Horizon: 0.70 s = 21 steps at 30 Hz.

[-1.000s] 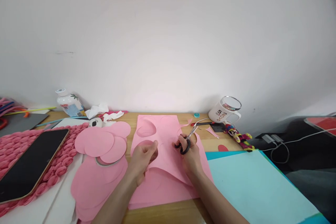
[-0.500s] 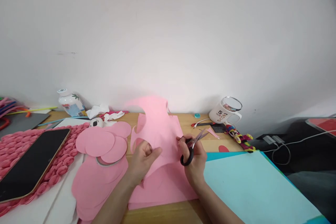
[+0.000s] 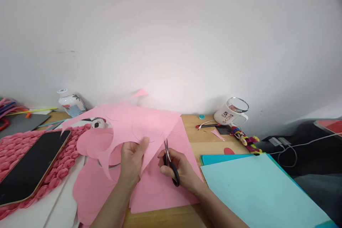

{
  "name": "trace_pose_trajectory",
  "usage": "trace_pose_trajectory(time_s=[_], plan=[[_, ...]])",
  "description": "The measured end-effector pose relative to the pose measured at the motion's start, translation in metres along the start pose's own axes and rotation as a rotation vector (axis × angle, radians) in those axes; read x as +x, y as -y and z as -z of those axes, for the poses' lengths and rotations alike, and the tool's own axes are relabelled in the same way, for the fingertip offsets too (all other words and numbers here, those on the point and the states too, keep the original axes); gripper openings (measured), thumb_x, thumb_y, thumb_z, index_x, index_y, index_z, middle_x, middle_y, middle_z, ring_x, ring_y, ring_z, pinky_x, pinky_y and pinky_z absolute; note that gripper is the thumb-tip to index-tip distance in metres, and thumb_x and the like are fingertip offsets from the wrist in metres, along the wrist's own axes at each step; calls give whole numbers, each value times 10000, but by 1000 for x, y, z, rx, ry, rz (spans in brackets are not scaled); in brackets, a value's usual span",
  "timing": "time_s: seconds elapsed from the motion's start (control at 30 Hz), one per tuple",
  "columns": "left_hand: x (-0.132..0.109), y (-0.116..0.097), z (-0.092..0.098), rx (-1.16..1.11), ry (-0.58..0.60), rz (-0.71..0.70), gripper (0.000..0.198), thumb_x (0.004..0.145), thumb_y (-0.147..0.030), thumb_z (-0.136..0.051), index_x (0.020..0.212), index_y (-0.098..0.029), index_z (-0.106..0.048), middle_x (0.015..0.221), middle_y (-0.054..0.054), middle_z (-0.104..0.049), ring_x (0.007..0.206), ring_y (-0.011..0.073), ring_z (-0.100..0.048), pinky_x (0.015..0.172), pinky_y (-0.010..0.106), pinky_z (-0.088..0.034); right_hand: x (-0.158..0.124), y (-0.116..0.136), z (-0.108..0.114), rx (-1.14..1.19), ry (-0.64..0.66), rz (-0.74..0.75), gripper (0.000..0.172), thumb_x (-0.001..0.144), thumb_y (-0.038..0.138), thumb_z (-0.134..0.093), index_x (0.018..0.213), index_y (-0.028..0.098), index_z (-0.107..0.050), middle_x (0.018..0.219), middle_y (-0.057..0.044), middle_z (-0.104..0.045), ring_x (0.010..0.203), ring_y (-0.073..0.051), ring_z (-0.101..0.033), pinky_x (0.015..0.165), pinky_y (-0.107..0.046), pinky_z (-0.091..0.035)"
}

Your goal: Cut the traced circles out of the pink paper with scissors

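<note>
My left hand (image 3: pixel 132 159) pinches a pink paper sheet (image 3: pixel 133 123) and holds it lifted and turned off the desk; the sheet has a pencilled circle and rounded cut-outs along its left edge. My right hand (image 3: pixel 177 169) grips black-handled scissors (image 3: pixel 170 164), blades pointing up at the sheet's lower edge. More pink sheets (image 3: pixel 162 188) lie flat under both hands.
Cut pink circles (image 3: pixel 97 142) lie to the left on a pink knitted mat (image 3: pixel 16 149) with a black tablet (image 3: pixel 29 165). Light blue paper (image 3: pixel 256 188) lies right. A white mug (image 3: pixel 231 114), small bottle (image 3: pixel 70 103), toy figure (image 3: pixel 244 139) and cables sit near the wall.
My left hand lifted the pink sheet off the desk and swung it to the left. My right hand moved the scissors left, turning the blades upward to the sheet's edge.
</note>
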<state>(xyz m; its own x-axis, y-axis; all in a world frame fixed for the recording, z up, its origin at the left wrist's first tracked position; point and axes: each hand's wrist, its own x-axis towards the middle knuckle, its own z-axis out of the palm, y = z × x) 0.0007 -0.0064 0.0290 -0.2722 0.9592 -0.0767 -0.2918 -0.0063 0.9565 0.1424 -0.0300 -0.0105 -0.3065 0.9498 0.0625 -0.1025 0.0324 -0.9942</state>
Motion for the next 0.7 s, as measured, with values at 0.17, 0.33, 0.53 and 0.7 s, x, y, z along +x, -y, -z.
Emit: trace_pose_trajectory(time_s=[0.17, 0.33, 0.53, 0.7], plan=[[1, 12, 0, 183, 143, 32, 602, 582, -412, -717, 316, -217, -213, 355, -86, -178, 367, 38, -149, 368, 226, -167, 0, 4, 1, 15, -40, 49, 269, 714, 427, -688, 772, 193, -568, 665, 16, -500, 590, -130, -437, 538, -233, -374], [3, 11, 1, 224, 121, 61, 574, 555, -401, -728, 338, -221, -228, 359, -89, -197, 373, 42, -160, 397, 238, -144, 1, 3, 1, 33, -83, 58, 259, 697, 406, -702, 748, 189, -570, 636, 25, -494, 566, -119, -410, 509, -223, -344], [5, 13, 4, 342, 155, 102, 544, 577, -420, -726, 324, -210, -293, 322, -71, -278, 349, 58, -240, 394, 241, -171, 2, 0, -2, 52, -127, -3, 266, 712, 426, -663, 703, 191, -538, 543, 39, -497, 510, -120, -434, 502, -239, -363], [5, 18, 8, 427, 181, 136, 524, 584, -467, -717, 336, -201, -340, 324, -62, -326, 374, 70, -301, 423, 230, -243, 3, -2, 0, 74, -153, -7, 318, 669, 423, -714, 792, 197, -527, 618, 34, -512, 558, -121, -442, 513, -229, -352]])
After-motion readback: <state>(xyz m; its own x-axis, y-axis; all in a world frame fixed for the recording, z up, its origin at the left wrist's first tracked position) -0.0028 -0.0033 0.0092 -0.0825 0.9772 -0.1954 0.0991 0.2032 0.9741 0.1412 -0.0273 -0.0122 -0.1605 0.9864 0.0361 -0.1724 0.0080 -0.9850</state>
